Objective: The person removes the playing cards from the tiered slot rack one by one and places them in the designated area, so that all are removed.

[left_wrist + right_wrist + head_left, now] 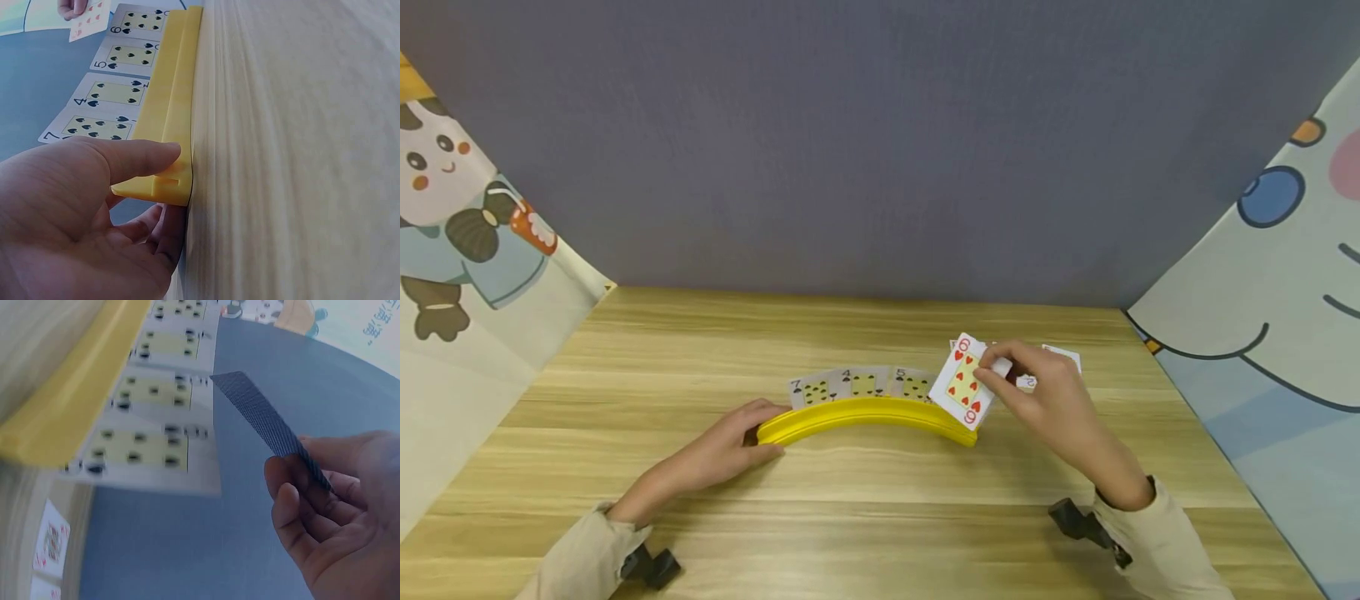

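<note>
A curved yellow card holder [865,410] stands on the table with a row of spade cards upright in it: seven [87,128], four [112,94], five [128,55] and six [140,21]. My left hand [730,442] grips the holder's left end, thumb [147,156] on its front face and fingers behind it. Between thumb and fingertips, my right hand [1052,400] pinches a six of hearts [962,383], tilted, face toward the head camera. That card overlaps the holder's right end in the head view. Its dark patterned back [269,422] shows in the right wrist view.
More cards [1066,357] lie on the table beyond my right hand, partly hidden by it. One is a red face card [52,542]. A grey-blue panel [865,167] rises behind the wooden table [850,533], with cartoon-printed sheets [1285,275] at both sides.
</note>
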`<control>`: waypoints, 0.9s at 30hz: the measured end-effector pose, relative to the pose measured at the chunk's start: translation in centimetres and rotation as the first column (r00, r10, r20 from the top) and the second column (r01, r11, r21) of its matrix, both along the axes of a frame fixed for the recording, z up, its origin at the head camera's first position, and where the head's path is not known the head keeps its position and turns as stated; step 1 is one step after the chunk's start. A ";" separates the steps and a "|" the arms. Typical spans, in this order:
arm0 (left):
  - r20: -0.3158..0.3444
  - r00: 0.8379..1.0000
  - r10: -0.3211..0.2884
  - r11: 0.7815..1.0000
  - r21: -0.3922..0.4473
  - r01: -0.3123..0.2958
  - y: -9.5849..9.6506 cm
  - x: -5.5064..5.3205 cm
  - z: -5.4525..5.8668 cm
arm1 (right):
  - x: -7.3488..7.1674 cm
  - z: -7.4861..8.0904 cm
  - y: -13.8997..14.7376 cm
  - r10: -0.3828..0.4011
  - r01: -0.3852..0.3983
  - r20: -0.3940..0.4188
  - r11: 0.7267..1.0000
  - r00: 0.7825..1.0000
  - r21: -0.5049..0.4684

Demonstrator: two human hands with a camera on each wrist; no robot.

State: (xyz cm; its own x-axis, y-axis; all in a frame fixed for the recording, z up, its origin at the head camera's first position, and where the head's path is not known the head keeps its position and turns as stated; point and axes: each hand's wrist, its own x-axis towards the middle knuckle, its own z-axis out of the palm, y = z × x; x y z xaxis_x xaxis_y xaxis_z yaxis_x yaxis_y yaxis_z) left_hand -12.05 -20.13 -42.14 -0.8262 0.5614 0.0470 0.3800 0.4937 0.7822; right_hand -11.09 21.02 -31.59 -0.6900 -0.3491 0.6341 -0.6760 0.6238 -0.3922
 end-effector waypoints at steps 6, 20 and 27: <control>0.011 1.000 -0.002 1.000 0.009 0.002 0.0 0.0 0.0 | -0.1 0.5 1.7 -0.073 0.073 0.023 0.997 0.997 -0.011; 0.021 1.000 -0.006 1.000 0.011 0.006 0.0 0.1 0.2 | -1.3 0.2 5.3 -0.157 0.148 -0.143 0.986 0.977 -0.071; 0.020 1.000 -0.004 1.000 0.013 0.003 0.0 0.1 0.1 | -2.3 0.0 7.5 -0.270 0.260 -0.138 0.962 0.953 -0.086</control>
State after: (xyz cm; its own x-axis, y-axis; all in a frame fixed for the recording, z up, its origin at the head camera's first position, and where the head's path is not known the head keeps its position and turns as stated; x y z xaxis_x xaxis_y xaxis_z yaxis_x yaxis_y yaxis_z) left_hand -11.93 -20.11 -42.04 -0.8251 0.5637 0.0377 0.3656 0.4819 0.7963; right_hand -13.37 28.54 -31.61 -0.6497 -0.1202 0.7506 -0.5427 0.7647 -0.3474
